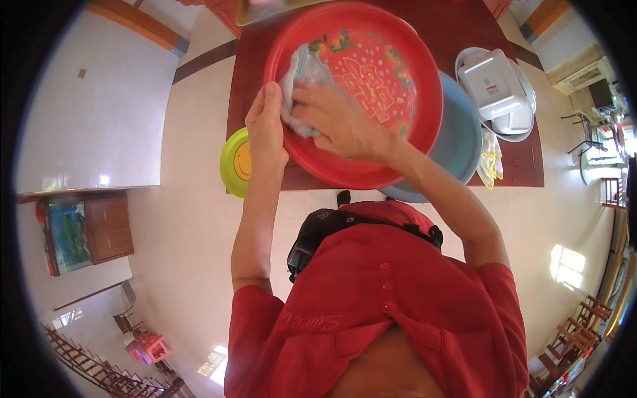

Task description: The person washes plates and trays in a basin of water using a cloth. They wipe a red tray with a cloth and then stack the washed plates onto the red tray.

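A large red basin (424,99) with a flowered, patterned bottom is tilted up in front of me over the table edge. My left hand (267,126) grips its left rim, thumb along the edge; the other fingers are hidden behind the wall. Inside, my right hand (338,119) presses a pale grey cloth (307,63) against the left inner wall, its fingers bent over the fabric. Behind the red basin, a blue-grey basin (461,126) shows in part at the right.
On the dark red table (524,156), white plastic containers (494,83) sit stacked in a pale basin at the right. A white and yellow cloth (490,159) hangs by the front edge. A lime-green round dish (229,162) with an orange middle stands at the left.
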The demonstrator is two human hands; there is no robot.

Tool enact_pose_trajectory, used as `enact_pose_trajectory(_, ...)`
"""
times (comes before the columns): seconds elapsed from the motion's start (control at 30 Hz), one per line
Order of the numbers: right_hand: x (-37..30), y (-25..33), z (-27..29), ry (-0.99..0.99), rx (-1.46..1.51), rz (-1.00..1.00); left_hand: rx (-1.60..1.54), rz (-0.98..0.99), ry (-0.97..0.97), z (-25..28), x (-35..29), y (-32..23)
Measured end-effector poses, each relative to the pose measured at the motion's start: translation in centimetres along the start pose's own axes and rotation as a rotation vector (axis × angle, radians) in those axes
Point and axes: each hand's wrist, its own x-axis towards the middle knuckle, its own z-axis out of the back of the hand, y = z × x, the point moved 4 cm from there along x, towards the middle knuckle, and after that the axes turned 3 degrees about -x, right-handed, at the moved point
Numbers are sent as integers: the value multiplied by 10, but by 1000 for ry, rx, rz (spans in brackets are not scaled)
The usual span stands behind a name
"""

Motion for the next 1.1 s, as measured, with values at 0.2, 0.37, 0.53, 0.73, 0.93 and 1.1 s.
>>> enact_pose_trajectory(0.2,2,-55,35,-104,-146,-117,17,39,35,-20,-17,4)
enact_pose_trajectory(0.37,-36,-89,84,-271,-404,-634,20,-58,25,-20,-28,-5)
enact_pose_trajectory(0.53,-46,-78,87,-452,-530,-601,-30,-7,85,-32,-24,4)
enact_pose_trajectory(0.73,2,2,42,-165,-273,-179,169,-52,111,-29,-13,3)
enact_pose_trajectory(0.93,-9,-55,81,-275,-396,-129,154,-37,53,-26,-17,-14)
enact_pose_trajectory(1.1,-35,-80,103,-189,-429,-420,93,-86,49,-23,-16,-23)
